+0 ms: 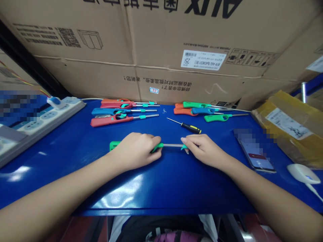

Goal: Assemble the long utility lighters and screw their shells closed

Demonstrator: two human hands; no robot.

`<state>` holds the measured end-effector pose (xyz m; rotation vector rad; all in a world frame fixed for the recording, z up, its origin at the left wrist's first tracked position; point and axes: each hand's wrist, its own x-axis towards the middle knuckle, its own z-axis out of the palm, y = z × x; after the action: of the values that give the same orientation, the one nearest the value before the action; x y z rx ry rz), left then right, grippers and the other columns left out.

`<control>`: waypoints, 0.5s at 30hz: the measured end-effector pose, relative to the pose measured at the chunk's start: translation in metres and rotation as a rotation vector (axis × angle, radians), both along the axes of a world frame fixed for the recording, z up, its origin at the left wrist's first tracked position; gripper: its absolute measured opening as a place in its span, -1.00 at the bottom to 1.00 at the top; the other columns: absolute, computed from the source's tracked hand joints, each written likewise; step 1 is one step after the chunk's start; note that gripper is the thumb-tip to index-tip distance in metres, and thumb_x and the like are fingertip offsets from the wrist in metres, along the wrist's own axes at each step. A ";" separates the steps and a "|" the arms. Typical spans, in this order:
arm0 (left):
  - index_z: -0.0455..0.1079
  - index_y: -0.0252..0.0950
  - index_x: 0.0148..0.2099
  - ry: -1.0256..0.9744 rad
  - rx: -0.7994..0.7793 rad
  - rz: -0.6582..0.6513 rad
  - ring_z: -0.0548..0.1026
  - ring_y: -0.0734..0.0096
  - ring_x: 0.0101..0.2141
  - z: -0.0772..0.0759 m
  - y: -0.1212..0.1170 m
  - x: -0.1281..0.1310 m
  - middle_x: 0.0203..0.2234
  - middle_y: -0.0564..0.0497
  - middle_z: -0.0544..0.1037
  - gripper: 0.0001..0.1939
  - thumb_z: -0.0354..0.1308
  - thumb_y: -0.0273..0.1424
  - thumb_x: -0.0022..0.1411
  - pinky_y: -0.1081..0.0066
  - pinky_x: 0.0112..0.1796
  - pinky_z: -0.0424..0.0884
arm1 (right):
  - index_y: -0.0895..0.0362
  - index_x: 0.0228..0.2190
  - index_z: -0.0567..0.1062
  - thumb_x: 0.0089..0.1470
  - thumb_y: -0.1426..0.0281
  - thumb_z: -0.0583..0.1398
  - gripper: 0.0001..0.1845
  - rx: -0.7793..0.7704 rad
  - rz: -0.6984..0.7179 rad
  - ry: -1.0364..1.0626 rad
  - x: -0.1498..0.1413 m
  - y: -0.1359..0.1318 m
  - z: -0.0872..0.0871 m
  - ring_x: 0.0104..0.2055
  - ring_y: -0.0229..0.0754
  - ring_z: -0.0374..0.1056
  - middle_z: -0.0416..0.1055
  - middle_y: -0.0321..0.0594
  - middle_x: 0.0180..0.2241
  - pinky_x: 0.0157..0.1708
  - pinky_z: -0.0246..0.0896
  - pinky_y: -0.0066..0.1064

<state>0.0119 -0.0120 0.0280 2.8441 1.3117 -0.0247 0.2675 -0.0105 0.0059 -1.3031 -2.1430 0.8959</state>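
Observation:
My left hand (138,149) is wrapped round the handle of a green gas lighter (114,145), which lies level above the table with its metal barrel to the right. At the barrel's far end, my right hand (205,149) pinches a small strip of teal tape (184,147); its fingers partly hide the tip. Just beyond my hands lies a screwdriver (191,127) with a black and yellow handle. Red, orange and blue lighters with teal tape on their barrels, such as the red one (111,120), form a group at the back left.
More lighters, including a green one (216,117), lie at the back right. A phone (256,154), a white corded device (302,173) and a taped carton (285,124) are on the right. A power strip (63,109) runs along the left. A large cardboard sheet (161,43) stands behind.

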 end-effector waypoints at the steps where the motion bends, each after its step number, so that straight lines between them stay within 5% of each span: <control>1: 0.31 -0.23 -0.29 -0.033 -0.017 -0.001 0.49 0.29 -0.50 0.000 -0.001 0.001 -0.42 0.00 0.54 -0.80 0.01 -0.26 0.37 0.37 -0.53 0.08 | 0.13 -0.63 0.42 0.32 -0.03 0.03 -0.35 -0.052 -0.057 0.010 0.000 0.001 0.000 -0.54 -0.28 0.24 0.30 -0.30 -0.63 -0.43 0.08 -0.37; 4: 0.29 -0.23 -0.30 -0.182 -0.124 0.008 0.45 0.35 -0.50 0.001 -0.001 0.000 -0.43 0.04 0.50 -0.88 0.09 -0.31 0.26 0.39 -0.51 0.18 | 0.11 -0.56 0.43 0.25 -0.20 -0.06 -0.28 -0.235 -0.217 0.217 0.003 0.007 0.003 -0.67 -0.30 0.09 0.17 -0.36 -0.70 -0.61 -0.04 -0.39; 7: 0.36 -0.24 -0.22 -0.416 -0.321 0.040 0.45 0.41 -0.47 0.002 0.002 -0.002 -0.43 0.08 0.51 -0.87 0.15 -0.39 0.14 0.45 -0.45 0.32 | 0.10 -0.38 0.43 0.17 -0.24 0.01 -0.34 -0.485 -0.266 0.656 0.009 0.014 0.008 -0.70 -0.33 0.05 0.26 -0.37 -0.64 -0.70 -0.07 -0.43; 10: 0.41 -0.24 -0.07 -0.622 -0.542 0.076 0.48 0.46 -0.44 -0.002 0.001 0.000 -0.40 0.12 0.54 -0.72 0.15 -0.43 0.12 0.48 -0.37 0.40 | 0.11 -0.27 0.45 0.16 -0.14 0.13 -0.45 -0.612 -0.163 0.848 0.006 0.012 0.010 -0.69 -0.37 0.07 0.37 -0.33 -0.54 -0.72 -0.03 -0.47; 15: 0.42 -0.26 -0.13 -0.677 -0.722 0.051 0.46 0.48 -0.42 -0.007 -0.010 0.011 -0.41 0.14 0.54 -0.80 0.22 -0.32 0.20 0.48 -0.35 0.39 | 0.05 -0.05 0.45 0.20 0.05 0.25 -0.58 -0.688 0.006 0.880 -0.016 -0.006 -0.002 -0.61 -0.37 0.21 0.43 -0.34 -0.41 -0.69 0.14 -0.53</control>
<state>0.0229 -0.0225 0.0209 1.9484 0.9528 0.3528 0.2512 -0.0164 0.0044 -0.8764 -1.1759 1.8751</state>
